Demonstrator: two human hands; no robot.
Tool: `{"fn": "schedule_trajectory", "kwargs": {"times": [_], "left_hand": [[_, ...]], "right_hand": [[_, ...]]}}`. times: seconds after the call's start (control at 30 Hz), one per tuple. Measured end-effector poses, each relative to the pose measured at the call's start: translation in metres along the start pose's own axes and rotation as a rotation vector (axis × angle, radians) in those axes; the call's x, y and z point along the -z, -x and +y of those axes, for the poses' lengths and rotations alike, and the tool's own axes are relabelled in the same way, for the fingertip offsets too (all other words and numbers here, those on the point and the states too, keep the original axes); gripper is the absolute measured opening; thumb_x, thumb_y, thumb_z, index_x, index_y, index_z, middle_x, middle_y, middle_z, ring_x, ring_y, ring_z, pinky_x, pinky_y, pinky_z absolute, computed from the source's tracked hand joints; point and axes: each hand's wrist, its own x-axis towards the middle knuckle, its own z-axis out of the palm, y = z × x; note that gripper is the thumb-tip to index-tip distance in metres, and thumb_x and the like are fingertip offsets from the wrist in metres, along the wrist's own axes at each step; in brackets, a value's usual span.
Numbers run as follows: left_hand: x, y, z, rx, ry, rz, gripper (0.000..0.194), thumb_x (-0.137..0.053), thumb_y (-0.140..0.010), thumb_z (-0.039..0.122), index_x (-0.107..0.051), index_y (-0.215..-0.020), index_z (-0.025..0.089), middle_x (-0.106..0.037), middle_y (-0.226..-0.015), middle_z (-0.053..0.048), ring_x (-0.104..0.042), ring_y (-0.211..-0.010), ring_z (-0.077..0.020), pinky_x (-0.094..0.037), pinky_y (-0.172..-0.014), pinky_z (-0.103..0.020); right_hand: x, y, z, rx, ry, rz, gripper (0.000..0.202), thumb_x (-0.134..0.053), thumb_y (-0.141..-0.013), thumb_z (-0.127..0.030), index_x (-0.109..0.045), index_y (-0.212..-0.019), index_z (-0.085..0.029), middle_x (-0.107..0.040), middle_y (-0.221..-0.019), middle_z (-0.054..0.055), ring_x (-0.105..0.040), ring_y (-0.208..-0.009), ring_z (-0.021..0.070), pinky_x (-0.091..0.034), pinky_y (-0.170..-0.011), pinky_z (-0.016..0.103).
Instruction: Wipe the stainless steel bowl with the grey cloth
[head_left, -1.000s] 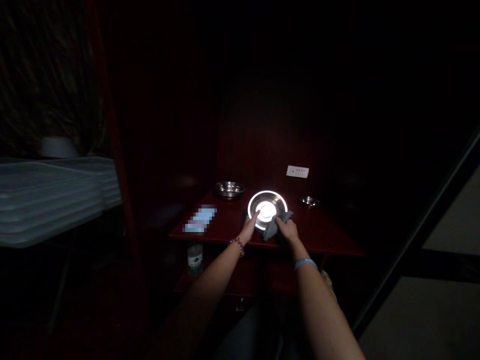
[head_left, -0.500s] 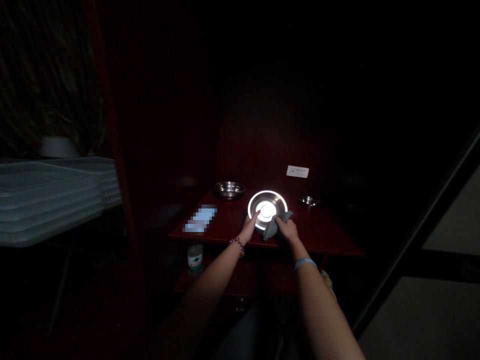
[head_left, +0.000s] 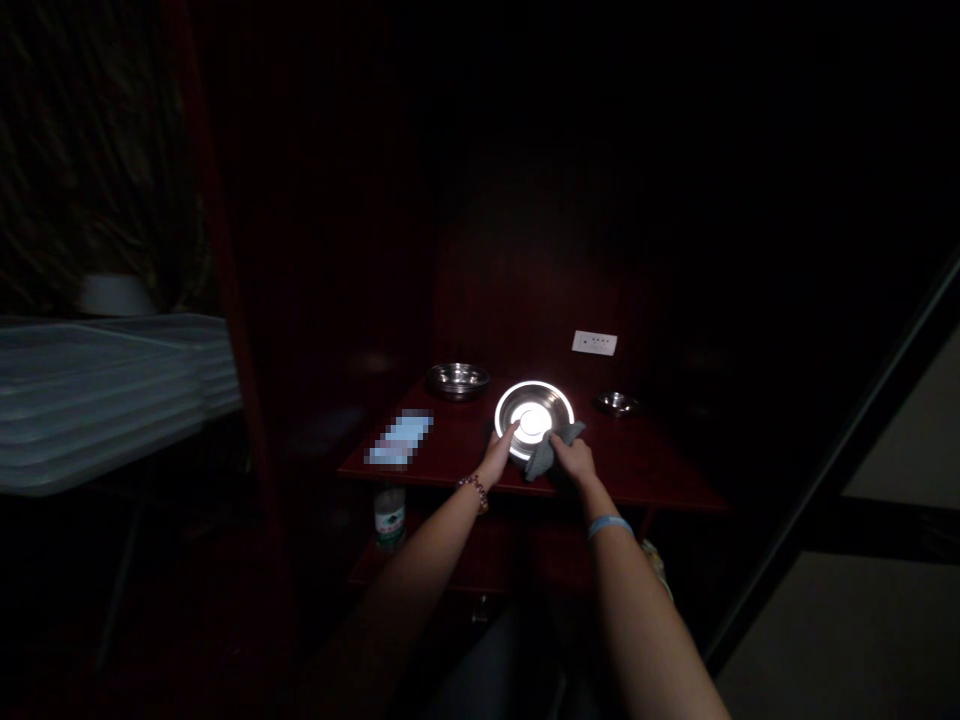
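While our left grip (head_left: 496, 461) clasps the shiny round stainless-steel bowl (head_left: 534, 420), thumb inside, our right grip (head_left: 577, 460) clutches a grey fabric cloth (head_left: 541, 460) against its near-right rim. Bowl's tilted toward us over the dark-red wooden tabletop (head_left: 637, 470); can't tell if they touch. We see 1 small shiny metal dish (head_left: 617, 405) right, 1 stack of silvery round metal bowls (head_left: 458, 381) back left.

We reach forward with both forearms (head_left: 433, 558) bare and converging; our left hand (head_left: 495, 462) is curled in a grip, thumb (head_left: 510, 436) extended. Our right hand (head_left: 576, 460) grips close by, angled inward.
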Motion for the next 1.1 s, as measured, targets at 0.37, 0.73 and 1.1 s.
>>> {"fn": "schedule_trajectory", "kwargs": {"times": [0.37,0.73,1.1], "left_hand": [[-0.0002,0.0013,0.0015,0.007,0.003,-0.009,0.04,-0.069,-0.083,0.028,-0.066,-0.12,0.014,-0.071,-0.124,-0.012,-0.061,-0.122,-0.0259,-0.042,-0.111,-0.036],[0.0002,-0.0011,-0.0007,0.014,0.019,-0.009,0.036,-0.069,-0.085,0.031,-0.066,-0.117,0.014,-0.069,-0.127,-0.014,-0.061,-0.123,-0.0249,-0.043,-0.109,-0.035],[0.0004,-0.0028,-0.0032,0.001,-0.002,-0.005,0.042,-0.069,-0.082,0.032,-0.066,-0.121,0.015,-0.069,-0.126,-0.014,-0.058,-0.126,-0.0288,-0.039,-0.113,-0.039]], "right_hand": [[-0.0015,-0.0028,0.0021,-0.01,-0.006,-0.013,0.054,-0.049,-0.095,-0.051,-0.07,-0.118,-0.007,-0.07,-0.119,0.02,-0.065,-0.118,0.026,-0.049,-0.098,0.028],[-0.0005,-0.0027,0.0004,-0.019,0.001,-0.024,0.054,-0.048,-0.096,-0.051,-0.07,-0.118,-0.007,-0.07,-0.119,0.02,-0.065,-0.118,0.0257,-0.049,-0.097,0.028],[0.0013,0.0005,-0.0021,-0.042,-0.033,-0.022,0.055,-0.052,-0.094,-0.051,-0.069,-0.118,-0.004,-0.068,-0.121,0.023,-0.064,-0.119,0.0282,-0.048,-0.1,0.03]]}}
